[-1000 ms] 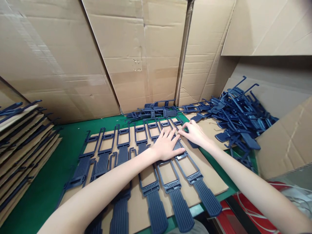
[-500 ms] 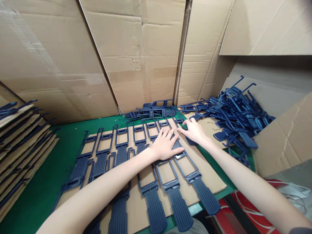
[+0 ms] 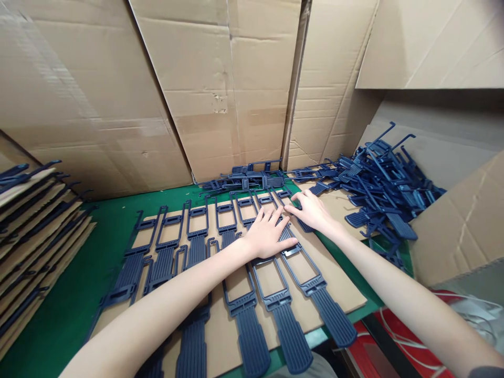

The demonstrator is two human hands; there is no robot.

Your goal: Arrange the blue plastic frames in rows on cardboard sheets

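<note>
Dark blue plastic pieces, each a hooked open frame with a ribbed paddle (image 3: pixel 333 317), lie in two rows on a cardboard sheet (image 3: pixel 346 286). My left hand (image 3: pixel 268 233) rests flat over pieces at the middle right of the sheet, fingers spread. At the sheet's far right corner, my right hand (image 3: pixel 313 211) has its thumb and fingers closed on another dark blue plastic piece (image 3: pixel 305 226). Its frame lies beside the last one in the far row, and the hand hides part of it. My left forearm covers some of the near row.
A tangled heap of the same pieces (image 3: pixel 381 184) lies at the right, with a smaller pile (image 3: pixel 248 178) behind the sheet. Cardboard sheets layered with pieces (image 3: pixel 43 252) are stacked at the left. Large cartons (image 3: pixel 228 79) stand behind the green tabletop (image 3: pixel 114 207).
My right hand has shifted slightly left, and the piece at its fingers has moved left toward the far row. My left hand has stayed in place.
</note>
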